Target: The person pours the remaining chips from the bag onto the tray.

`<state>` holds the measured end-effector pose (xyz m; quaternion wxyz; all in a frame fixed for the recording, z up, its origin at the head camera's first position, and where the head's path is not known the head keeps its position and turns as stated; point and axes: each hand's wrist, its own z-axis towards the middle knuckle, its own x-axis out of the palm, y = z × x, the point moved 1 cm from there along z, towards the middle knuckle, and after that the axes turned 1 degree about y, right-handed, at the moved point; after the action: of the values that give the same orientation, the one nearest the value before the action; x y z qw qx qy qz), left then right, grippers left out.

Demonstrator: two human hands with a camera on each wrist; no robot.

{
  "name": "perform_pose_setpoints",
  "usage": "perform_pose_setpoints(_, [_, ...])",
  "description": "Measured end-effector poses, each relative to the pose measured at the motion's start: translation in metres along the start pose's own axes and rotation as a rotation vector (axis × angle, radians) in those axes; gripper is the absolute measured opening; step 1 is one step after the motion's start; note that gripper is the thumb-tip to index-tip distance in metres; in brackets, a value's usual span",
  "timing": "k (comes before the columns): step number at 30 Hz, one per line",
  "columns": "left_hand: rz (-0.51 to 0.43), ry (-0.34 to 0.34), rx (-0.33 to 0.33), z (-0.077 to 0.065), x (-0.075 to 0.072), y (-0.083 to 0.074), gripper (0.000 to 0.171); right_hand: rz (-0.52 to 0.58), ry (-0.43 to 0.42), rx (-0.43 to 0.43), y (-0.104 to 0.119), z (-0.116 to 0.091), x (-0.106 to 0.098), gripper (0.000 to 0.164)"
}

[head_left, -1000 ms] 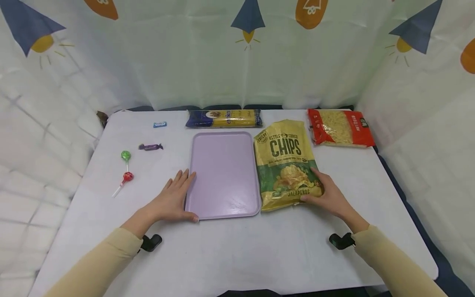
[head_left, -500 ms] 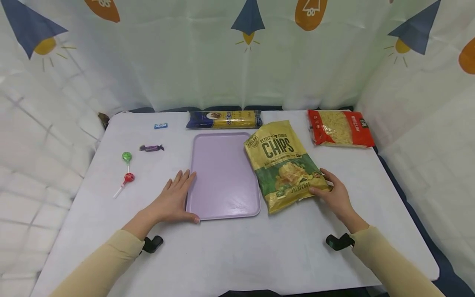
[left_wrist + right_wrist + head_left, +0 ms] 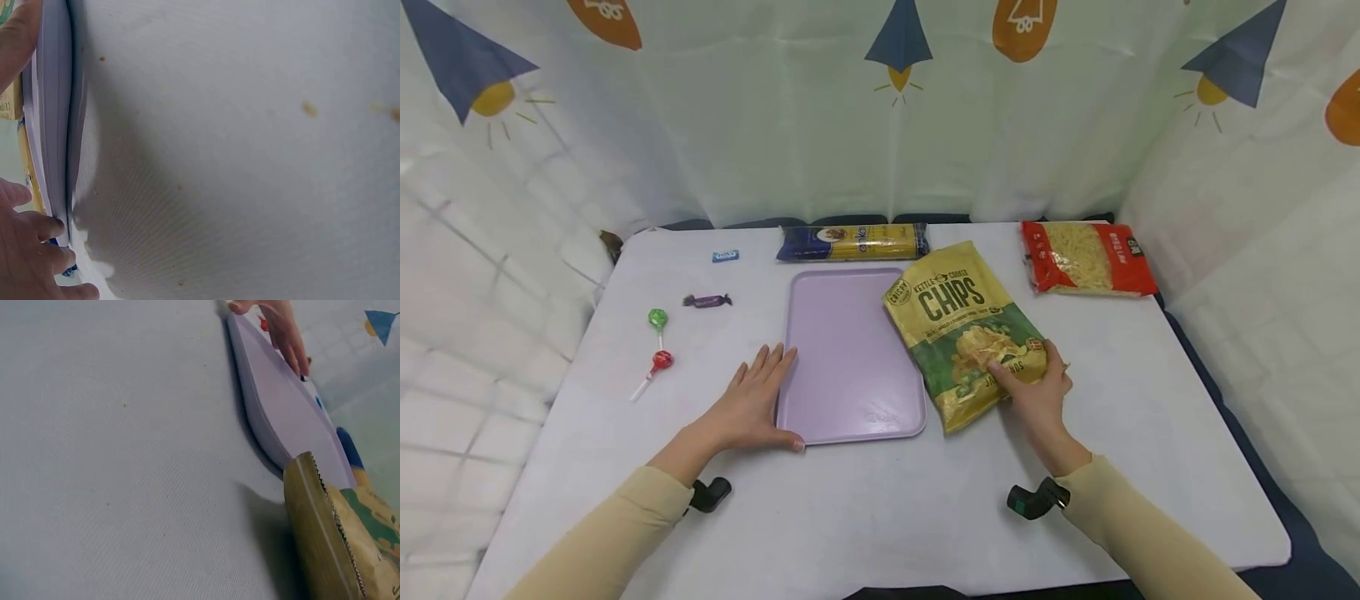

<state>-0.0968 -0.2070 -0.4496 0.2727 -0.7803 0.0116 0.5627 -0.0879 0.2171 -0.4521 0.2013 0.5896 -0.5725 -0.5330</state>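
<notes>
My left hand (image 3: 747,402) rests along the left edge of a purple tray (image 3: 850,358), fingers straight and thumb at its near corner. In the left wrist view, its fingers (image 3: 44,250) lie beside the tray's side wall (image 3: 56,112). My right hand (image 3: 1036,402) grips the lower right corner of a yellow and green bag of jalapeño chips (image 3: 962,333), thumb on the front. The bag slants, with its upper left corner over the tray's right edge. In the right wrist view, the crimped bottom of the chip bag (image 3: 319,531) shows, but the right hand does not.
A pasta packet (image 3: 853,242) lies behind the tray. A red-ended noodle bag (image 3: 1086,258) sits at the back right. On the left are a green lollipop (image 3: 657,318), a red lollipop (image 3: 661,360), a purple-wrapped candy (image 3: 707,301) and a small blue-wrapped sweet (image 3: 726,256).
The chip bag has turned counterclockwise and shifted left, its top now over the tray's right edge. My right hand first went right with it, then back left. The left hand has stayed put.
</notes>
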Motion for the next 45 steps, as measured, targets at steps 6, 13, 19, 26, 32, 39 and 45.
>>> perform_pose_setpoints(6, [-0.001,0.007,-0.007,0.0,0.001,0.002,0.143,0.037,0.0,0.003,0.001,0.003,0.003,0.108])
perform_pose_setpoints(13, [0.02,0.007,0.003,0.0,0.004,0.004,0.144,0.124,0.038,-0.028,-0.005,0.013,-0.005,0.103])
perform_pose_setpoints(19, [0.031,0.025,0.0,0.0,0.001,0.001,0.145,0.144,0.092,-0.029,-0.012,0.024,-0.022,0.1])
perform_pose_setpoints(26, [0.031,0.031,-0.003,0.001,-0.002,0.0,0.144,0.142,0.123,-0.079,-0.009,0.027,-0.02,0.111])
perform_pose_setpoints(32, [0.019,0.039,-0.016,0.002,-0.001,0.001,0.144,0.104,0.148,-0.084,-0.007,0.031,-0.017,0.116])
perform_pose_setpoints(39, [0.011,0.042,-0.014,0.002,0.0,0.002,0.144,0.149,0.234,-0.071,-0.01,0.038,-0.024,0.104])
perform_pose_setpoints(45, [0.008,0.044,-0.02,0.003,-0.001,0.001,0.143,0.142,0.264,-0.125,-0.009,0.039,-0.025,0.104])
